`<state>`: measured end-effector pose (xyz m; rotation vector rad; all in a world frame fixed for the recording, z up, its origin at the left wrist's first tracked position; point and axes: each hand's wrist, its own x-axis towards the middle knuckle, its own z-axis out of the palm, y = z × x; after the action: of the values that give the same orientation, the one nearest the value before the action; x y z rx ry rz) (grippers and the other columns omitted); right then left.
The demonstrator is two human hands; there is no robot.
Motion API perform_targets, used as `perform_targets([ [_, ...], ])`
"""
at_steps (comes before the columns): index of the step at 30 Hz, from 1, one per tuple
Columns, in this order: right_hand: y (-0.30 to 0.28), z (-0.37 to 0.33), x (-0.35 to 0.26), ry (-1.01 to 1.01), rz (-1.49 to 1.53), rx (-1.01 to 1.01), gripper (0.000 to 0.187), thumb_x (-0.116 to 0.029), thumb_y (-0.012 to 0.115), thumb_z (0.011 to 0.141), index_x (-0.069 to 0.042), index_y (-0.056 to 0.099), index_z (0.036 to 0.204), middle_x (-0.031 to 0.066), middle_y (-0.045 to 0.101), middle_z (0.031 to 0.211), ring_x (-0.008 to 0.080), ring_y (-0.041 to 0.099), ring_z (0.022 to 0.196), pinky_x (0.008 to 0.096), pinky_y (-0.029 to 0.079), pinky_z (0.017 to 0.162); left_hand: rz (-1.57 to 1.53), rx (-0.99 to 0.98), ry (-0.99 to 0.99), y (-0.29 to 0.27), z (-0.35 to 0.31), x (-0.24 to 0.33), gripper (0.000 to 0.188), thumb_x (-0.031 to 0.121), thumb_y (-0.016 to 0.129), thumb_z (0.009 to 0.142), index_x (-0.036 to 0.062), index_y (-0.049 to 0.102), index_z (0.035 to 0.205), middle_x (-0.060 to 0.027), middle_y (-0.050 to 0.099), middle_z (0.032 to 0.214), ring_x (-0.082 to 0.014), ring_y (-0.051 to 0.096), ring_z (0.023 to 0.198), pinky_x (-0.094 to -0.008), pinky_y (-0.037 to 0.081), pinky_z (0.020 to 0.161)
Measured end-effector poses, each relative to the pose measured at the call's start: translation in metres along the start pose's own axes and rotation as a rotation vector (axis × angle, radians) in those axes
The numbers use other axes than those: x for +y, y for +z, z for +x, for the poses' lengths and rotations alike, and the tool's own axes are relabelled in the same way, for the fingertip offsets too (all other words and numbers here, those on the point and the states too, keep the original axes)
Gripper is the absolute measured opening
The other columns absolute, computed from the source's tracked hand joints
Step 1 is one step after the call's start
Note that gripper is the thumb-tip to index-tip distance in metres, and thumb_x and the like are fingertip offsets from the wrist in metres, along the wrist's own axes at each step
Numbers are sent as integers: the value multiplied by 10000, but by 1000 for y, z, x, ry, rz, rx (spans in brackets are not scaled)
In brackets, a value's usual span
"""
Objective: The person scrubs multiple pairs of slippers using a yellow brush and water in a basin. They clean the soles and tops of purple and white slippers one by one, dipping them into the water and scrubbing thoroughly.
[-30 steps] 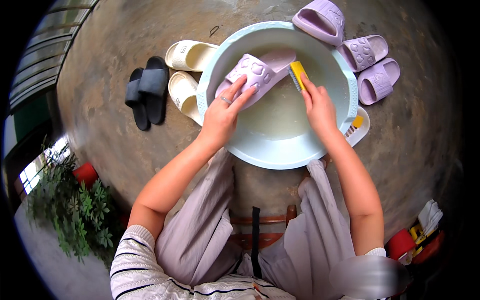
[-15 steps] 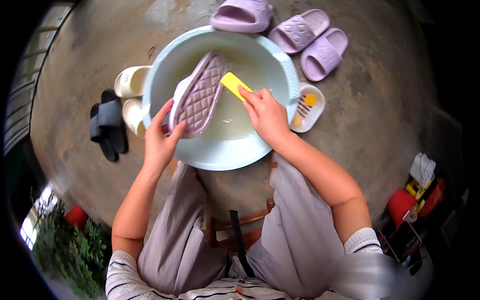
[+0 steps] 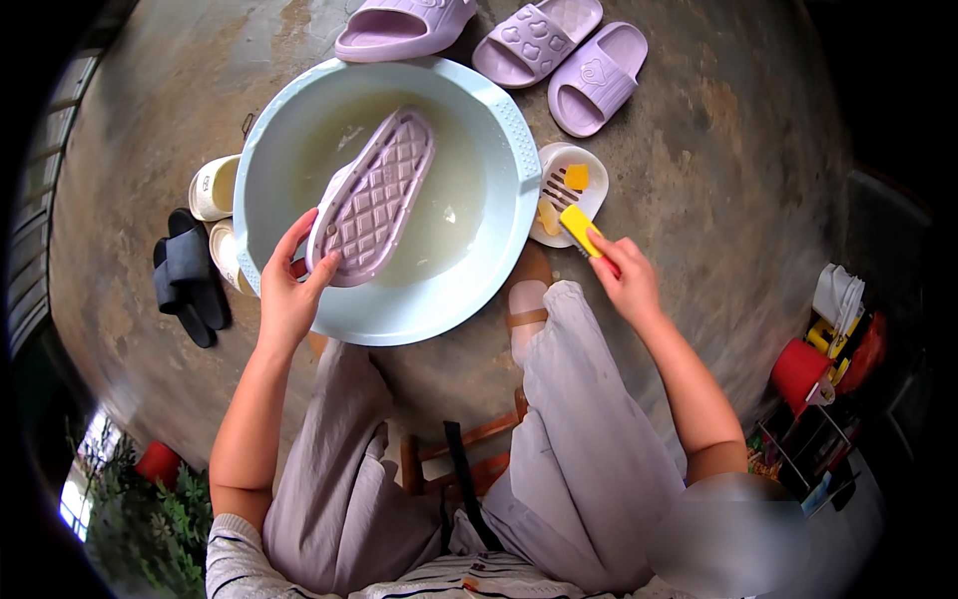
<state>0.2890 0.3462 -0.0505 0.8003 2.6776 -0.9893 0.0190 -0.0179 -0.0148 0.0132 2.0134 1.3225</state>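
Note:
A light purple slipper (image 3: 374,205) is tilted over the basin, its quilted sole facing me. My left hand (image 3: 290,295) grips it by the near end, thumb on the sole. Beneath it, a pale blue basin (image 3: 424,324) holds cloudy water. To the right of the basin, my right hand (image 3: 629,282) is closed round a yellow scrubbing brush (image 3: 580,231), its bristles turned downward. The brush's tip is beside a white soap dish (image 3: 593,200), where a yellow-orange piece of soap (image 3: 577,178) and a paler piece (image 3: 548,217) lie on the slots.
More purple slippers (image 3: 597,82) stand beyond the basin, one close against its far rim (image 3: 404,30). Cream slippers (image 3: 215,190) and dark slippers (image 3: 196,275) are at its left. A red container (image 3: 801,371) with other items stands far right; a leafy plant (image 3: 165,519) is at lower left.
My right hand has carried the brush from beside the sole, out over the basin rim, to the soap dish. The left hand still holds the slipper. The whole view has shifted.

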Motion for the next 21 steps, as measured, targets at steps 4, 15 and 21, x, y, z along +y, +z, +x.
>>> perform_targets([
  [4,28,5,-3,34,-21,-18,387,-146,704,908,-204,689,1290,90,554,840,247,594,747,354,488,691,31,-30,-16,2,2,-3,566,47,715,911,17,508,1437,-116,583,1353,-162,659,1045,-286,555,883],
  [15,31,16,-9,-23,-73,-18,373,-163,703,902,-247,699,1265,99,555,820,289,607,744,402,506,680,-107,-10,-217,-1,-2,-16,614,138,718,932,62,425,1466,-91,575,1325,-138,637,1040,-271,541,849],
  [21,38,27,-21,68,-132,-4,382,-152,704,901,-236,698,1273,106,576,837,293,609,748,402,509,707,-385,-129,-437,-1,-1,-4,569,76,676,941,76,435,1456,-52,680,1185,-145,673,1045,-344,589,879],
])
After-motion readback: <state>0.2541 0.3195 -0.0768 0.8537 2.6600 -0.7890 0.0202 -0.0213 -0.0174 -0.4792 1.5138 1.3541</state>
